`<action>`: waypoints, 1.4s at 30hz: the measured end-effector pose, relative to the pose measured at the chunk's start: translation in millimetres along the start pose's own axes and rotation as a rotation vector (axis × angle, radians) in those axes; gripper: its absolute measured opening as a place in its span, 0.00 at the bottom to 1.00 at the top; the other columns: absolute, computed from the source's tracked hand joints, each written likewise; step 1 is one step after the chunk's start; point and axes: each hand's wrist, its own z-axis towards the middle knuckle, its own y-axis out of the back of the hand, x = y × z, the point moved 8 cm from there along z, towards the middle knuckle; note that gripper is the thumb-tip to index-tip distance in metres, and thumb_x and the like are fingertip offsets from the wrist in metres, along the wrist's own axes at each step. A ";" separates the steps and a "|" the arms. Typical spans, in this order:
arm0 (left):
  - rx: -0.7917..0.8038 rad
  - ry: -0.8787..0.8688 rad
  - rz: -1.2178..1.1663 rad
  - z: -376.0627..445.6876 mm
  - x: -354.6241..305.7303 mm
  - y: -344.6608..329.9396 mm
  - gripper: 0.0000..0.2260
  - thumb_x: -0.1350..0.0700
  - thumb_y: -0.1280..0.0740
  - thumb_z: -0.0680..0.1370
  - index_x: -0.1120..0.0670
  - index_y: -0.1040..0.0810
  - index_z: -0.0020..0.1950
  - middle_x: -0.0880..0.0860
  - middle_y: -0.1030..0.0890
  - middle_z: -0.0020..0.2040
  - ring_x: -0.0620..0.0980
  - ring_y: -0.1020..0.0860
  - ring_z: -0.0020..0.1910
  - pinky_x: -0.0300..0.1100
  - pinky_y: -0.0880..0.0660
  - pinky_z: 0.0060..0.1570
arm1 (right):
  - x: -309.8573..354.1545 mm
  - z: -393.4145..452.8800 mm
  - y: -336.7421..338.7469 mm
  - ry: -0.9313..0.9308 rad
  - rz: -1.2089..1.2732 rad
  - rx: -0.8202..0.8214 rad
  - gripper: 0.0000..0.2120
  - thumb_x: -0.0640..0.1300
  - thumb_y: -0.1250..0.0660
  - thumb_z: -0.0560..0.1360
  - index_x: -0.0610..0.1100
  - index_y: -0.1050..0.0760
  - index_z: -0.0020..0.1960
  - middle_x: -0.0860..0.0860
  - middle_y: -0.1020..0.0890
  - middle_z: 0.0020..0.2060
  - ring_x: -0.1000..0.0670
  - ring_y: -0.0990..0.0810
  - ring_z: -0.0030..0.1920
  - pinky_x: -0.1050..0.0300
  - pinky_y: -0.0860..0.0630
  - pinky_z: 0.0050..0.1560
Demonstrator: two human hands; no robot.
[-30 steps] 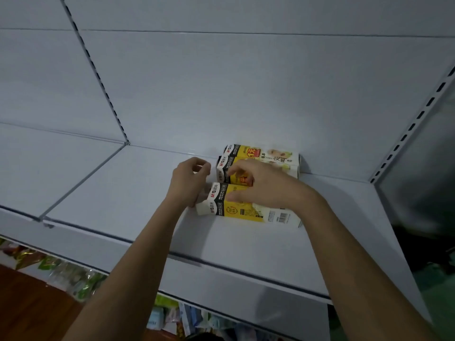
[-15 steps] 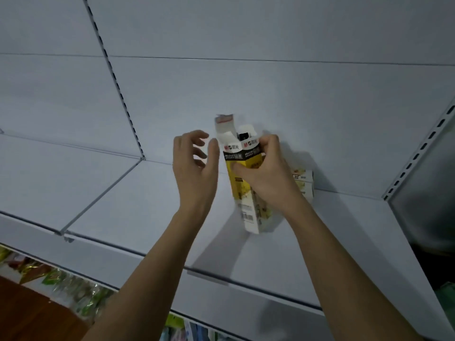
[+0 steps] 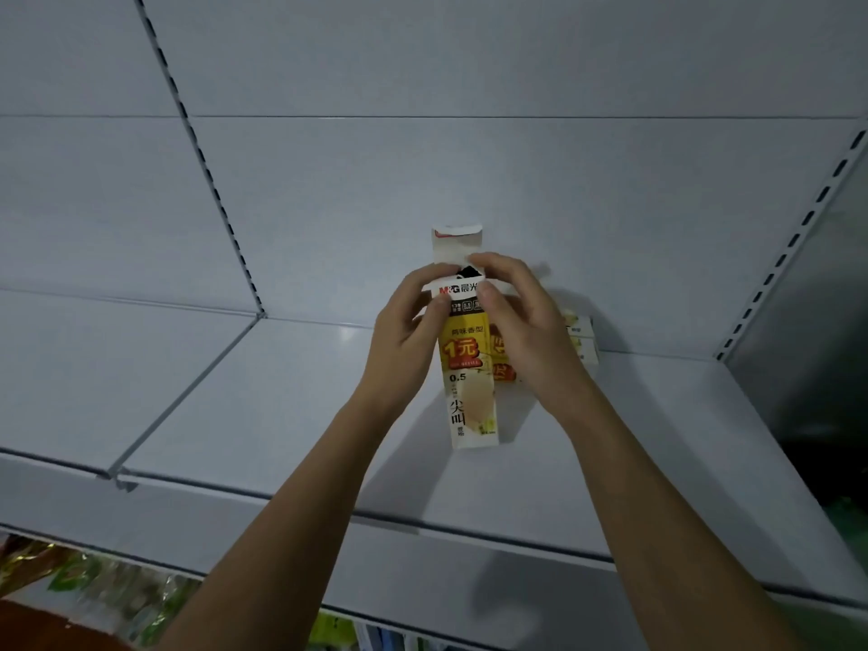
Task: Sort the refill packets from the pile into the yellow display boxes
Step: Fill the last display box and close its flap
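A yellow and white display box [image 3: 471, 392] stands upright above the white shelf [image 3: 282, 406], held between both hands. Its top flap [image 3: 456, 242] is open and sticks up. My left hand [image 3: 407, 340] grips the box's upper left edge, thumb on the front near the logo. My right hand [image 3: 526, 331] pinches the upper right corner at the opening. Two more yellow boxes [image 3: 580, 343] lie stacked flat against the back wall, mostly hidden behind my right hand. No loose refill packets are in view.
The shelf's back panel [image 3: 469, 171] is plain white. Slotted uprights run at the left [image 3: 206, 171] and right [image 3: 789, 246]. Coloured packaged goods [image 3: 94, 584] show on a lower level beneath the shelf's front edge.
The front box was lying flat on the shelf a second ago; my right hand lifted it and stood it upright. Both hands have since closed on its top, with the flap open.
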 end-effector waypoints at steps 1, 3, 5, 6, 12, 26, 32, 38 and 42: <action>0.021 -0.009 0.000 0.6 -2.3 -1.5 0.12 0.59 0.42 0.83 0.55 0.25 0.65 0.53 0.20 0.58 0.50 0.20 0.55 0.40 0.23 0.51 | -1.0 -0.1 1.2 0.003 -0.019 -0.029 0.10 0.50 0.39 0.83 0.59 0.25 0.63 0.55 0.22 0.62 0.54 0.18 0.57 0.56 0.17 0.49; 0.044 -0.021 -0.016 0.0 -3.5 -4.1 0.12 0.60 0.43 0.83 0.54 0.26 0.65 0.52 0.21 0.57 0.48 0.20 0.55 0.39 0.23 0.50 | -2.5 -0.8 2.7 0.012 -0.047 -0.067 0.10 0.49 0.39 0.83 0.56 0.24 0.62 0.52 0.21 0.61 0.53 0.18 0.56 0.56 0.17 0.49; 0.041 -0.031 -0.051 -1.4 -2.6 -4.9 0.13 0.60 0.43 0.83 0.51 0.29 0.66 0.51 0.22 0.60 0.49 0.21 0.57 0.40 0.22 0.51 | -2.8 -1.5 2.8 0.010 -0.062 -0.087 0.09 0.48 0.39 0.83 0.55 0.24 0.61 0.50 0.21 0.60 0.54 0.18 0.55 0.58 0.18 0.47; 0.040 -0.036 -0.065 -1.7 -2.1 -5.1 0.13 0.60 0.42 0.83 0.50 0.29 0.66 0.51 0.23 0.61 0.49 0.21 0.58 0.41 0.22 0.52 | -2.7 -1.9 3.2 0.011 -0.062 -0.096 0.08 0.48 0.39 0.83 0.54 0.24 0.60 0.50 0.21 0.60 0.54 0.18 0.54 0.59 0.18 0.46; 0.031 -0.111 -0.007 -2.3 -5.8 -5.8 0.12 0.60 0.43 0.81 0.52 0.24 0.60 0.53 0.24 0.61 0.50 0.23 0.60 0.39 0.24 0.52 | -2.8 -5.4 8.6 -0.003 -0.004 -0.132 0.09 0.45 0.35 0.81 0.52 0.27 0.61 0.53 0.19 0.58 0.55 0.17 0.53 0.59 0.18 0.46; -0.009 -0.159 -0.071 -6.4 -2.2 -4.7 0.13 0.55 0.33 0.79 0.48 0.28 0.63 0.50 0.23 0.59 0.55 0.22 0.58 0.54 0.20 0.51 | 20.7 16.7 2.6 0.029 0.069 -0.081 0.06 0.42 0.36 0.82 0.43 0.22 0.53 0.49 0.15 0.52 0.47 0.16 0.52 0.54 0.18 0.49; -0.110 -0.181 -0.021 -6.9 -1.2 0.4 0.12 0.59 0.31 0.78 0.52 0.28 0.59 0.49 0.33 0.63 0.44 0.27 0.64 0.46 0.20 0.54 | 12.0 14.2 0.8 0.026 0.027 -0.086 0.10 0.43 0.37 0.82 0.42 0.19 0.57 0.50 0.15 0.52 0.50 0.16 0.54 0.53 0.18 0.51; -0.125 -0.149 -0.130 -3.9 7.5 1.7 0.20 0.60 0.29 0.77 0.38 0.30 0.60 0.44 0.27 0.61 0.55 0.26 0.65 0.60 0.20 0.54 | 11.4 17.4 5.5 0.030 -0.033 -0.123 0.10 0.43 0.37 0.82 0.42 0.18 0.57 0.54 0.15 0.51 0.53 0.16 0.54 0.56 0.18 0.49; -0.143 -0.167 -0.093 -2.1 5.0 3.3 0.25 0.58 0.28 0.76 0.32 0.31 0.63 0.43 0.26 0.62 0.54 0.26 0.65 0.58 0.20 0.54 | 9.9 19.4 7.0 0.028 -0.064 -0.131 0.10 0.43 0.36 0.82 0.42 0.18 0.57 0.51 0.15 0.50 0.52 0.16 0.53 0.55 0.17 0.49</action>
